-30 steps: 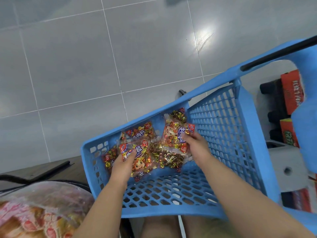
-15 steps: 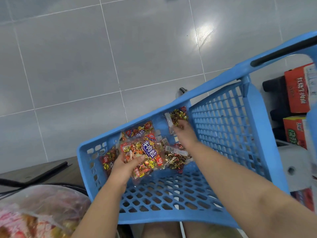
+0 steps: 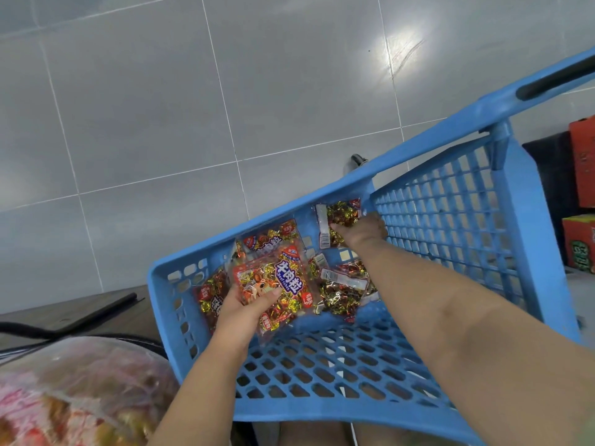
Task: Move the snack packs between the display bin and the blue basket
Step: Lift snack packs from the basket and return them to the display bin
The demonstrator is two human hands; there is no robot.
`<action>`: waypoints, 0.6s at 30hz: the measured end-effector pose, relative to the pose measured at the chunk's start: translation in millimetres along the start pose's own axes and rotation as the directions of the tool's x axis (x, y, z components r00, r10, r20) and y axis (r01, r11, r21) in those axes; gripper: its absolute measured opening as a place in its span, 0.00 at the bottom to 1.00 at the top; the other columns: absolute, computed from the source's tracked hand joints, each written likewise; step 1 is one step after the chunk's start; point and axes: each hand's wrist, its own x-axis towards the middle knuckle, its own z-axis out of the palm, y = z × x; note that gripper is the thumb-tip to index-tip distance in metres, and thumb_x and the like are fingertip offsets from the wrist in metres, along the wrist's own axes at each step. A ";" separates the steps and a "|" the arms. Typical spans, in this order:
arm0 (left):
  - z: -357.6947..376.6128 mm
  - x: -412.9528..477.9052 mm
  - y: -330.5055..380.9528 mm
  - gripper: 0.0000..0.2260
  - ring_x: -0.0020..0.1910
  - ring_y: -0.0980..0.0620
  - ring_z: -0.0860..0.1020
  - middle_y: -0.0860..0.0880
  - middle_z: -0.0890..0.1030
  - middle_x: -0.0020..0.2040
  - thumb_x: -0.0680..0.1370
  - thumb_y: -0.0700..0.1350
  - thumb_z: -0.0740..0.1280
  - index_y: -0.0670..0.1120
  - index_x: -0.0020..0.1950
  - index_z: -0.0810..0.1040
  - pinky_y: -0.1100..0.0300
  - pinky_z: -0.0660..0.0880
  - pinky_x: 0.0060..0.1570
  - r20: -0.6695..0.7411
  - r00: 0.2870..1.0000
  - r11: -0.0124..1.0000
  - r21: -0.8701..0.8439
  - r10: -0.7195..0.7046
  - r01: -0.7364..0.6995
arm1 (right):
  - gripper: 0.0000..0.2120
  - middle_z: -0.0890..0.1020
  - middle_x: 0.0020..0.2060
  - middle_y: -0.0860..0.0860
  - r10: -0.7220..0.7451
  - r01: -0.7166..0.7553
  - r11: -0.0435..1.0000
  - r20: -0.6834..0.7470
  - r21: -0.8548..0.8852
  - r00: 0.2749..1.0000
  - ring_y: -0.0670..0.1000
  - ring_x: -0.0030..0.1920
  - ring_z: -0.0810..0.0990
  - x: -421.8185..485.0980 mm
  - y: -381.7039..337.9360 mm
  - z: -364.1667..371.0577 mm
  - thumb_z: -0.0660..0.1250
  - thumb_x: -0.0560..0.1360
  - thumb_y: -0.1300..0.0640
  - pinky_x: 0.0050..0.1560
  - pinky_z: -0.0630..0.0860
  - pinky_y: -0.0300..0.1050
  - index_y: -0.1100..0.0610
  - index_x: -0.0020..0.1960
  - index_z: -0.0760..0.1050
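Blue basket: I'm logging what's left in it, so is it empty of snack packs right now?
No. Several snack packs lie inside the blue basket, with the left hand gripping one more.

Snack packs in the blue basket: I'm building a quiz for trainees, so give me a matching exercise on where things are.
Things:
1. left hand
2. right hand
3. blue basket
4. black handle bar

Places or states:
A. reaches the pack at the basket's far wall
B. top right, on the basket's frame
C. grip on the front-facing beef cubes pack
D. holds several snack packs

Pairs: 1-C, 2-A, 3-D, 4-B
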 end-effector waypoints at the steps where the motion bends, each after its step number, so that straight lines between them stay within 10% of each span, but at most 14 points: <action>1: 0.1 -0.5 -1.1 0.44 0.51 0.57 0.82 0.54 0.84 0.53 0.51 0.57 0.80 0.53 0.66 0.72 0.60 0.74 0.51 -0.008 1.000 1.000 0.010 0.002 -0.002 | 0.55 0.52 0.76 0.58 0.002 -0.002 1.000 0.007 0.009 1.000 0.58 0.76 0.51 0.1 1.0 0.1 0.73 0.66 0.39 0.74 0.54 0.54 0.60 0.77 0.43; 5: 2.9 -4.0 0.8 0.52 0.57 0.51 0.79 0.51 0.81 0.59 0.48 0.59 0.80 0.51 0.70 0.69 0.49 0.70 0.65 -0.020 1.000 1.000 0.007 -0.003 0.003 | 0.48 0.62 0.73 0.58 -0.101 0.094 0.990 0.065 0.106 0.993 0.57 0.73 0.60 -6.4 3.5 -1.5 0.76 0.66 0.45 0.72 0.61 0.51 0.61 0.74 0.53; 11: 12.0 -25.4 11.2 0.31 0.55 0.47 0.81 0.50 0.84 0.55 0.59 0.49 0.79 0.54 0.61 0.75 0.43 0.72 0.63 0.000 1.000 0.998 -0.059 -0.019 0.019 | 0.28 0.77 0.61 0.55 -0.217 0.168 0.945 0.152 0.280 0.964 0.55 0.59 0.76 -48.2 28.2 -33.6 0.75 0.69 0.56 0.59 0.74 0.46 0.57 0.65 0.69; 18: 9.7 -87.3 21.1 0.28 0.56 0.47 0.80 0.47 0.82 0.58 0.68 0.41 0.76 0.50 0.67 0.72 0.44 0.73 0.62 -0.096 0.995 0.976 -0.217 0.011 -0.032 | 0.31 0.75 0.65 0.52 -0.421 0.342 0.889 0.248 0.305 0.873 0.52 0.60 0.76 -131.3 46.4 -92.4 0.75 0.69 0.52 0.60 0.75 0.49 0.56 0.69 0.69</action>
